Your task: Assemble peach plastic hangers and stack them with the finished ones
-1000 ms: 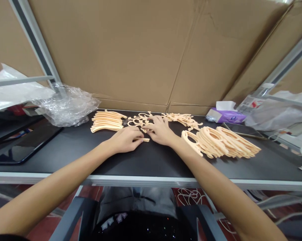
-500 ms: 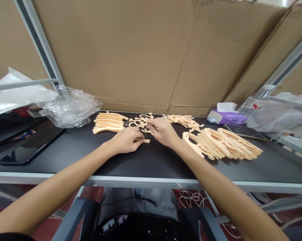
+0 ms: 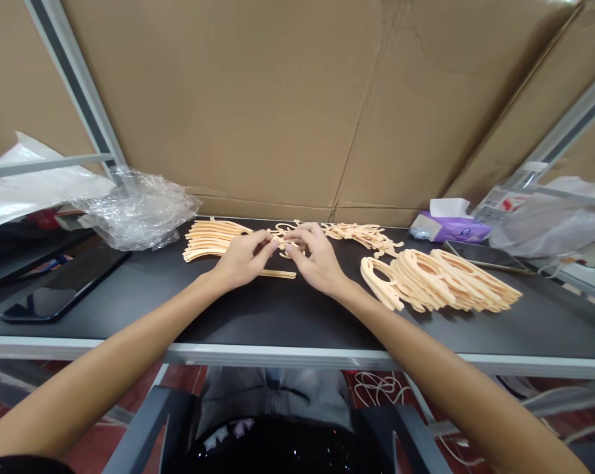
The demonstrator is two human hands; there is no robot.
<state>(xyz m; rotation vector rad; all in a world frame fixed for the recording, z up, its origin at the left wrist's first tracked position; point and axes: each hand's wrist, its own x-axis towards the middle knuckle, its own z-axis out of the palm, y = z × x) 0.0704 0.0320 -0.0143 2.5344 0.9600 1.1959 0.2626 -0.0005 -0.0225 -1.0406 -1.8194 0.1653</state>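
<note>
My left hand (image 3: 244,260) and my right hand (image 3: 318,260) are close together above the middle of the black table, fingers bent inward. Between their fingertips shows a small cream plastic hook (image 3: 280,246), pinched from both sides; its full outline is partly hidden by the fingers. A slim cream hanger arm (image 3: 280,274) lies flat just below my left hand, one end under it. Behind the fingers are several loose cream hooks (image 3: 291,227). To the left of my left hand, a row of curved hanger arms (image 3: 208,238) lies side by side.
A heap of cream hooks (image 3: 364,236) lies behind my right hand. Overlapping cream pieces with oval openings (image 3: 440,280) lie at the right. A purple tissue pack (image 3: 455,228), a phone (image 3: 488,257), a dark glossy slab (image 3: 63,283) and crumpled clear plastic (image 3: 139,210) stand around.
My left hand has let go of the slim hanger arm, which now lies on the table, and moved up and forward. Both hands now meet at a small hook.
</note>
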